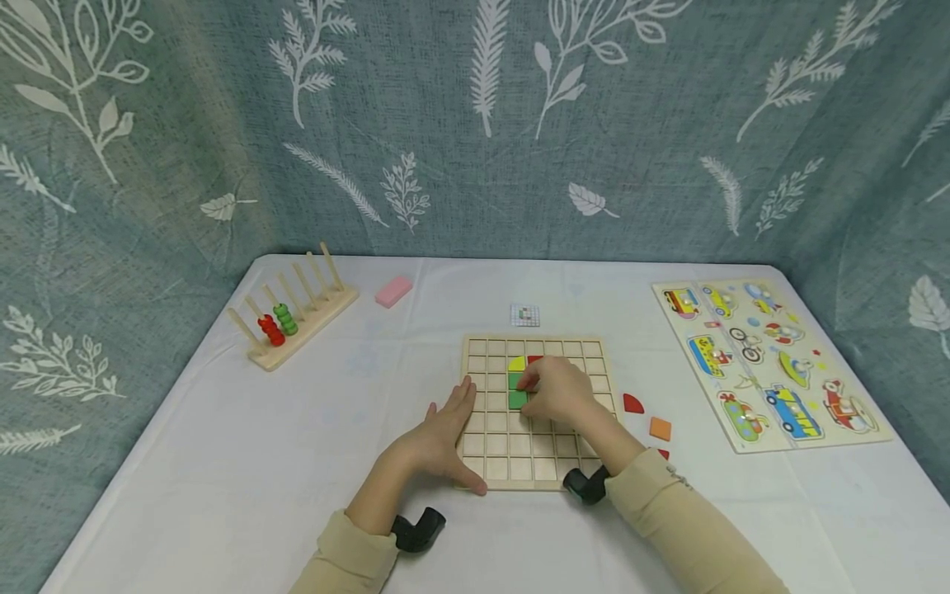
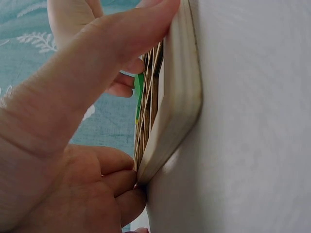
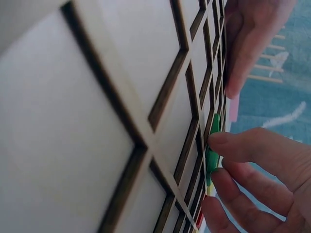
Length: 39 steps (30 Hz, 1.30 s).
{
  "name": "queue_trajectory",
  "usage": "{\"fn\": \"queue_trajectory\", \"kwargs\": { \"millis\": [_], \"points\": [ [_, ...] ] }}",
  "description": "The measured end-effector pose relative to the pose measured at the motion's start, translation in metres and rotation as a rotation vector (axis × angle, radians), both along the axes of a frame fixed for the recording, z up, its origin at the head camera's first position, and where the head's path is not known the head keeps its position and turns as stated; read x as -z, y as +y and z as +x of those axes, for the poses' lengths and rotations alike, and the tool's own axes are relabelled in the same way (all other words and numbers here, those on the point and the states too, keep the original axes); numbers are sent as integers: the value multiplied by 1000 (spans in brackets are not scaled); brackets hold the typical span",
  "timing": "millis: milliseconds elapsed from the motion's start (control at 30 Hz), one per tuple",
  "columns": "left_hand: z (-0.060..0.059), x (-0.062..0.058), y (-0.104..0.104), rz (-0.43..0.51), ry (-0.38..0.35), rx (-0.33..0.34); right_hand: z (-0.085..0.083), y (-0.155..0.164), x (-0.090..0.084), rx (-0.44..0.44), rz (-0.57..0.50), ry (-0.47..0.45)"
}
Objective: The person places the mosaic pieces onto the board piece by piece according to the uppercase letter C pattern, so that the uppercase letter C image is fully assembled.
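Note:
A wooden grid board (image 1: pixel 497 445) lies in front of me. My left hand (image 1: pixel 438 437) steadies its near left corner, fingers spread along the left edge and the thumb at the front edge. Over the middle of the board my right hand (image 1: pixel 560 389) pinches a green square tile (image 1: pixel 517 400) between thumb and fingertips. In the right wrist view the thumb touches the green tile (image 3: pixel 212 160) near one end. Just beyond lie another green tile (image 1: pixel 514 380), a yellow rounded piece (image 1: pixel 516 363) and a red piece (image 1: pixel 533 359), which the right hand partly covers.
Right of the board lie a red quarter-round piece (image 1: pixel 632 403), an orange square (image 1: pixel 660 428) and another red piece (image 1: pixel 664 454). A small pattern card (image 1: pixel 525 315) sits behind it. Farther out are a bead rack (image 1: pixel 304 328), a pink block (image 1: pixel 393 291) and a picture puzzle (image 1: pixel 772 363).

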<state>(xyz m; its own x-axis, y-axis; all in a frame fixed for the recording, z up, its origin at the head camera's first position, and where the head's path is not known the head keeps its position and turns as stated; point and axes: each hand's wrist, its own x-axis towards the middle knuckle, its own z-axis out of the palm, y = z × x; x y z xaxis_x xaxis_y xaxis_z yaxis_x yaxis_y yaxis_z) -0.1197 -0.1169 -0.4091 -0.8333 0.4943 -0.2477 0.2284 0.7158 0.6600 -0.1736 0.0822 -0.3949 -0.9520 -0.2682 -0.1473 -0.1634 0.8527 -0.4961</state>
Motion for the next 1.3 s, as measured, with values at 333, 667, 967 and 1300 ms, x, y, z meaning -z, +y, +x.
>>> {"fn": "queue_trajectory", "kwargs": {
  "millis": [333, 667, 967, 1300],
  "points": [
    [1, 0, 0, -4, -2, -6, 1, 3, -6, 22, -14, -24],
    [1, 0, 1, -10, -1, -12, 2, 8, -4, 30, -49, -38],
    [1, 1, 3, -5, 11, -17, 5, 23, -6, 29, -170, -73],
    [2, 3, 3, 3, 6, -22, 10, 44, -8, -19, -236, -48]
  ]
}}
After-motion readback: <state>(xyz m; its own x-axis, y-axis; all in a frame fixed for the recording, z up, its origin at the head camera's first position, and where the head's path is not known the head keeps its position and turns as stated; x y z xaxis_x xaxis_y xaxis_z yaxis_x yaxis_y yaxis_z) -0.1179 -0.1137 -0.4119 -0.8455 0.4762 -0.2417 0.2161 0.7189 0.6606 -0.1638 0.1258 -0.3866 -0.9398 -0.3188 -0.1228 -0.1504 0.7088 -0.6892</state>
